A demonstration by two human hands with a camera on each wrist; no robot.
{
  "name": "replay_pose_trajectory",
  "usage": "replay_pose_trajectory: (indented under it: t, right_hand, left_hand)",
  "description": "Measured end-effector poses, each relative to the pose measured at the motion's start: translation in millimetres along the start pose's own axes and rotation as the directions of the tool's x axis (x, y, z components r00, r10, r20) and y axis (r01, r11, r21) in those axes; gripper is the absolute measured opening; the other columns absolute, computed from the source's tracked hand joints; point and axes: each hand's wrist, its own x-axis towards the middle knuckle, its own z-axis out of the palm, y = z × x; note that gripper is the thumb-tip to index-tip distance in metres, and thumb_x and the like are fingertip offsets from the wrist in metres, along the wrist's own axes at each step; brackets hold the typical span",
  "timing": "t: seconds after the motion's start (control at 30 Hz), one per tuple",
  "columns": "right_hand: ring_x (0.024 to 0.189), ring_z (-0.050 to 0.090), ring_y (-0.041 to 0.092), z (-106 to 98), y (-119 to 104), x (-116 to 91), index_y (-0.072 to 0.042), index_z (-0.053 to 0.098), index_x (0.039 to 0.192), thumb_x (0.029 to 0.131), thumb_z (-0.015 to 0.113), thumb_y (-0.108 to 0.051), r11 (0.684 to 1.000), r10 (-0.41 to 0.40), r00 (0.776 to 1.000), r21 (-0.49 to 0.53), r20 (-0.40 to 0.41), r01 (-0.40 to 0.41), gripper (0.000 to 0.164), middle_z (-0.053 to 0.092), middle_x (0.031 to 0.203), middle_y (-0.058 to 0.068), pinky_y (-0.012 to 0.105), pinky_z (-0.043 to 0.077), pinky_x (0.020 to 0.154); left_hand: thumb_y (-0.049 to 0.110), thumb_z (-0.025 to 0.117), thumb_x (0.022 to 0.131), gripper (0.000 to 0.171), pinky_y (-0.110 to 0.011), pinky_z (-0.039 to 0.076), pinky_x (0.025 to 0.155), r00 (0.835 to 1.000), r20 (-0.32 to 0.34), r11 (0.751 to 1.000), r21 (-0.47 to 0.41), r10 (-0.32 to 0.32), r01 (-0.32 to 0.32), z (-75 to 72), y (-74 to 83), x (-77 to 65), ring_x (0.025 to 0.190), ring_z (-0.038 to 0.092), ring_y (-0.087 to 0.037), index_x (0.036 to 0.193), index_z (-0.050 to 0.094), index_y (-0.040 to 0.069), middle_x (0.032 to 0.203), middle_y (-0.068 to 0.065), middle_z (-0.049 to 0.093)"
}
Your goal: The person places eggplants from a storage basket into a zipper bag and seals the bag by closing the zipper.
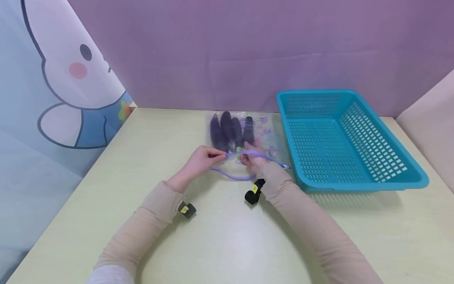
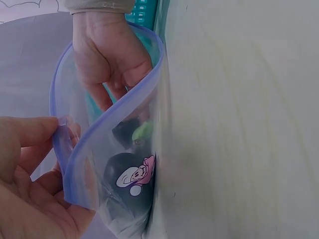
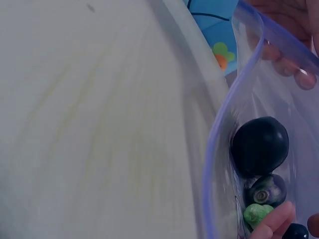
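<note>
A clear zip bag (image 1: 273, 136) with a lilac-edged mouth and printed figures lies on the table, its mouth spread toward me. Inside it several dark eggplants (image 1: 226, 125) lie side by side; a green stem end (image 3: 256, 214) shows among them. My left hand (image 1: 203, 161) pinches the bag's rim at its left corner between thumb and fingers. My right hand (image 1: 256, 156) reaches through the mouth into the bag. Its fingers and thumb lie on either side of the near end of the rightmost eggplant (image 1: 249, 128); the grip is partly hidden.
A teal plastic basket (image 1: 354, 185) with perforated walls stands to the right of the bag, close beside it. Purple cloth (image 1: 230, 59) hangs behind the table (image 1: 227, 244), and a cartoon-printed cloth (image 1: 53, 177) hangs at the left. Dark wrist cameras (image 1: 252, 196) are strapped under both wrists.
</note>
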Motion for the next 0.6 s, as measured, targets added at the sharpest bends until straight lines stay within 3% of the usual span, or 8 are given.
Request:
replay_pose_trajectory:
  t: [0.07,0.13,0.23,0.3,0.37,0.43,0.47,0.6]
  right_hand:
    - [0.045,0.051,0.013,-3,2,7,-0.032,-0.011,0.15,0.097,0.053,-0.02,1.0,-0.008,1.0,0.014,0.018,0.007,0.085,0.055,0.12,0.018,0.023,0.042,0.044]
    - [0.046,0.05,0.012,4,-8,-9,-0.03,-0.012,0.151,0.097,0.054,-0.018,1.0,-0.007,1.0,-0.005,-0.004,0.007,0.086,0.059,0.111,0.017,0.023,0.041,0.044]
    - [0.049,0.051,0.013,1,-7,-7,-0.032,-0.011,0.151,0.095,0.055,-0.013,1.0,0.011,1.0,0.002,0.009,-0.011,0.088,0.058,0.116,0.018,0.023,0.044,0.048]
    - [0.053,0.054,0.012,-11,7,13,-0.022,0.021,0.15,0.093,0.058,-0.011,0.999,0.032,0.999,-0.023,0.028,-0.031,0.07,0.063,0.104,0.015,0.023,0.048,0.054]
    - [0.061,0.059,0.013,-29,27,38,-0.014,0.05,0.133,0.087,0.066,-0.008,0.999,0.036,0.993,-0.004,0.112,-0.035,0.049,0.066,0.091,0.012,0.024,0.052,0.06]
    - [0.07,0.064,0.016,-42,40,52,-0.005,0.065,0.108,0.083,0.069,-0.005,0.999,0.043,0.983,0.003,0.179,-0.045,0.025,0.066,0.08,0.01,0.025,0.055,0.066]
    - [0.078,0.065,0.016,-49,50,66,-0.005,0.067,0.101,0.084,0.068,-0.004,0.998,0.066,0.983,-0.016,0.171,-0.064,0.017,0.067,0.088,0.011,0.026,0.055,0.072]
    - [0.098,0.06,0.018,-17,11,3,0.002,0.055,0.125,0.095,0.051,0.0,0.979,0.144,0.988,-0.154,0.054,-0.134,0.031,0.058,0.12,0.016,0.028,0.05,0.091]
  left_hand:
    - [0.013,0.063,0.091,0.024,-0.02,0.041,0.058,1.0,0.002,1.0,0.003,-0.002,0.002,0.0,0.5,0.1,0.076,0.058,-0.029,0.11,0.068,-0.001,0.1,-0.018,0.07]
    - [0.013,0.063,0.091,0.024,-0.021,0.041,0.058,1.0,0.004,1.0,0.002,-0.006,0.006,0.1,1.0,0.1,0.077,0.058,-0.029,0.11,0.068,0.0,0.101,-0.017,0.07]
    - [0.014,0.063,0.091,0.024,-0.021,0.041,0.058,1.0,0.003,1.0,0.007,-0.012,0.012,-0.1,1.0,0.4,0.076,0.058,-0.027,0.11,0.068,0.0,0.101,-0.017,0.07]
    - [0.014,0.063,0.091,0.024,-0.021,0.041,0.058,1.0,-0.001,1.0,0.013,-0.016,0.016,-0.9,1.1,0.2,0.075,0.058,-0.024,0.11,0.069,0.001,0.101,-0.016,0.07]
    - [0.014,0.063,0.091,0.024,-0.021,0.041,0.058,1.0,-0.005,1.0,0.02,-0.018,0.018,-1.8,0.8,0.1,0.074,0.057,-0.022,0.11,0.069,0.001,0.102,-0.016,0.071]
    - [0.014,0.062,0.091,0.024,-0.021,0.04,0.058,1.0,-0.004,1.0,0.025,-0.018,0.018,-2.7,0.2,-0.3,0.073,0.056,-0.021,0.11,0.069,0.001,0.102,-0.016,0.07]
    - [0.014,0.062,0.091,0.024,-0.022,0.04,0.058,1.0,-0.002,1.0,0.027,-0.016,0.016,-3.1,-0.2,-0.4,0.073,0.055,-0.021,0.11,0.068,0.001,0.102,-0.016,0.07]
    - [0.013,0.062,0.091,0.024,-0.021,0.04,0.058,1.0,0.005,0.999,0.031,-0.011,0.011,-3.7,-2.3,-0.1,0.073,0.056,-0.022,0.111,0.068,0.0,0.103,-0.017,0.07]
